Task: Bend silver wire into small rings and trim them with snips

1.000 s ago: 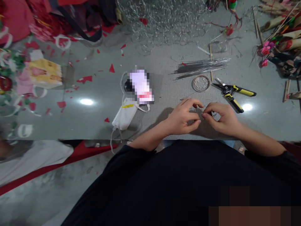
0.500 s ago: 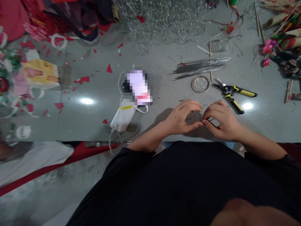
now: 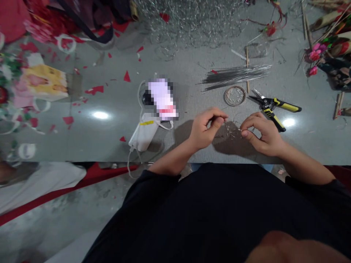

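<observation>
Between my hands, above the table's near edge, hangs a small tangle of thin beaded wire (image 3: 232, 130). My right hand (image 3: 261, 134) pinches one end of it between thumb and forefinger. Thumb and fingers of my left hand (image 3: 207, 128) are pressed together at the wire's other side; what lies in that pinch is too fine to make out fully, but it looks like a wire end. Just beyond my hands stands a round dish of small white beads (image 3: 235, 96). Pliers-like cutters with yellow-black handles (image 3: 274, 106) lie open beside my right hand. Behind the dish rests a bundle of straight wires (image 3: 237, 77).
To the left lie a lit phone (image 3: 163, 98) and a white power bank (image 3: 144, 132) with a cable. Tangled silvery wire (image 3: 192, 25) covers the back. Red scraps (image 3: 94, 89) are scattered at left; bamboo pieces and flowers (image 3: 315, 54) sit at right. Another person's white clothing (image 3: 49, 182) shows lower left.
My hands have moved apart from fingertips touching. My left hand went left and away from me, its fingers closing to a pinch; the wire tangle now shows between them.
</observation>
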Action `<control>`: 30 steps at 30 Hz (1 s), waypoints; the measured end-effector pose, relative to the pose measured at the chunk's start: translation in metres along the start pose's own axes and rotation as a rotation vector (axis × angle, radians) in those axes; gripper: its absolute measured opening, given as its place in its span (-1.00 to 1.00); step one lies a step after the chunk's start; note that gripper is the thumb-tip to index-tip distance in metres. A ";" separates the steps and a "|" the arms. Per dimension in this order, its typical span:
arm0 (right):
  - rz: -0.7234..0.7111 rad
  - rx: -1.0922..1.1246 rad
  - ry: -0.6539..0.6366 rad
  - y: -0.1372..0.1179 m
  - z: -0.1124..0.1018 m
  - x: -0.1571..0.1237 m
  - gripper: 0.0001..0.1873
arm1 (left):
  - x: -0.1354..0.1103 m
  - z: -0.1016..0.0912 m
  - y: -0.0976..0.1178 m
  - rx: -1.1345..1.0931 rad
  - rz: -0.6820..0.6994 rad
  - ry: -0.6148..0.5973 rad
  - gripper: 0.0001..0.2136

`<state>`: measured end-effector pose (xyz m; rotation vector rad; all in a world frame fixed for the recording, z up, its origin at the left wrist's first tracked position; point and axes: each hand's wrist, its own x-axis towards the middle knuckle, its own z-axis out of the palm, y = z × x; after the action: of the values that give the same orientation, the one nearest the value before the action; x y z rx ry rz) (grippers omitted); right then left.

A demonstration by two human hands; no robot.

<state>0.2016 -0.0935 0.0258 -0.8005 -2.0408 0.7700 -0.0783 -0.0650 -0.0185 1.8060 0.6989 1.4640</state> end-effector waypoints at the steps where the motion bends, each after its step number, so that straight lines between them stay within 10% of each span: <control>1: 0.025 -0.001 0.011 0.001 0.000 0.000 -0.64 | 0.000 0.000 0.002 0.032 -0.039 0.064 -0.69; 19: -0.258 -0.270 0.199 -0.003 0.019 -0.005 -0.89 | -0.017 0.017 -0.003 0.097 -0.196 -0.063 -0.59; 30: 0.094 -0.470 0.068 -0.002 0.010 -0.006 -0.88 | -0.018 0.017 -0.008 0.038 -0.043 -0.106 -0.69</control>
<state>0.1955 -0.1016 0.0193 -1.1725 -2.1625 0.3031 -0.0650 -0.0772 -0.0371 1.8720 0.7117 1.3247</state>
